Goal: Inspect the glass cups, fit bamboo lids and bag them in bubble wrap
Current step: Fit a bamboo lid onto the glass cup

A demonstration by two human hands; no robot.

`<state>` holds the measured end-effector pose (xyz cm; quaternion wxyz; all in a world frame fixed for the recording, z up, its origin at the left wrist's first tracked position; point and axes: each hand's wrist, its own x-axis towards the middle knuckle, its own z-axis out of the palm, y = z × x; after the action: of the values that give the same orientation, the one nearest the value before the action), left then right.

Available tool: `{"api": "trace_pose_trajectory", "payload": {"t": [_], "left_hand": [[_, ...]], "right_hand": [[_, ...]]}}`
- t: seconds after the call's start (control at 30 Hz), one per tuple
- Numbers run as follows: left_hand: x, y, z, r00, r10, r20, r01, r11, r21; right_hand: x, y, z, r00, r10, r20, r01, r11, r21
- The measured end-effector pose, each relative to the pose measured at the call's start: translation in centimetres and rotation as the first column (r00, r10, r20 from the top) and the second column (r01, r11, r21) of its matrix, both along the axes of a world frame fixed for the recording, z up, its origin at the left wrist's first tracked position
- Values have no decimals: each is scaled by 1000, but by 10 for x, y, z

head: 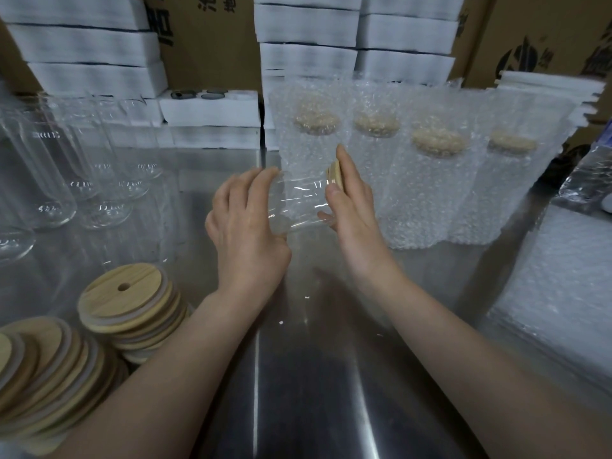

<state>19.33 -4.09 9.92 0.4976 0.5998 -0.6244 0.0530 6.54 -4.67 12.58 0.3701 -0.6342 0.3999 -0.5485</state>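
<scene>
Step in hand: lid fitting. A glass cup [303,202] is held on its side above the counter [314,376], base toward the person's left, mouth toward the right. The left hand [246,223] wraps the base end, fingers curled over the glass. The right hand [351,197] presses a bamboo lid [333,175] flat against the cup's mouth with palm and fingers; only the lid's edge shows behind the fingers. Whether the lid is fully seated cannot be told; the rim is hidden by the hand.

Surroundings: bare glass cups [82,167] stand at the left of the counter. Two stacks of bamboo lids [129,299] lie at near left, the top one showing a straw hole. Four bagged cups [433,180], lids visible through the bubble wrap, stand in a row just behind the hands. A flat pile of bubble-wrap bags [556,293] lies at right. Foam trays [308,34] and cartons are stacked at the back.

Judgement: roughly mid-cycle on this cup, with inspection likely done and bagging not yet started. The next move calls for even pressure until the lid sits square, then a free right hand to draw a bag from the right-hand pile while the left keeps the cup. Risk: glass slipping if the left grip loosens.
</scene>
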Motion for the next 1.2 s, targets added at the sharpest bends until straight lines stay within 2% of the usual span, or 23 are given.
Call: {"api": "trace_pose_trajectory", "payload": {"t": [0.13, 0.27, 0.4, 0.57, 0.7, 0.77, 0.9, 1.0, 1.07, 1.2], "left_hand": [[1, -3, -4, 992, -24, -126, 31, 998, 53], [2, -5, -4, 986, -17, -163, 31, 996, 82], [1, -5, -3, 985, -4, -172, 18, 996, 84], [0, -7, -3, 937, -54, -344, 88, 992, 85], [4, -11, -6, 895, -13, -446, 68, 992, 108], [6, -12, -6, 881, 15, -474, 46, 992, 117], [9, -13, -6, 857, 59, -512, 10, 991, 131], [11, -15, -7, 849, 77, -523, 0, 989, 145], [13, -16, -7, 848, 85, -523, -3, 988, 155], [13, -16, -7, 851, 89, -518, -4, 987, 162]], "right_hand": [[-1, 0, -1, 999, -4, -36, 1, 998, -62], [-2, 2, -1, 999, -6, -42, 1, 993, -119], [-1, 1, -1, 1000, -23, 12, 24, 996, -86], [1, 0, -5, 1000, -5, 29, 7, 999, -52], [2, -3, -9, 998, -55, 3, 55, 998, -42], [0, -4, -7, 986, -150, -70, 144, 986, -84], [-12, 0, 4, 892, -411, -188, 386, 909, -159], [-30, 0, 22, 741, -553, -382, 517, 832, -201], [-49, 0, 35, 610, -591, -528, 585, 785, -203], [-96, 4, 54, 473, -651, -594, 724, 671, -159]]}}
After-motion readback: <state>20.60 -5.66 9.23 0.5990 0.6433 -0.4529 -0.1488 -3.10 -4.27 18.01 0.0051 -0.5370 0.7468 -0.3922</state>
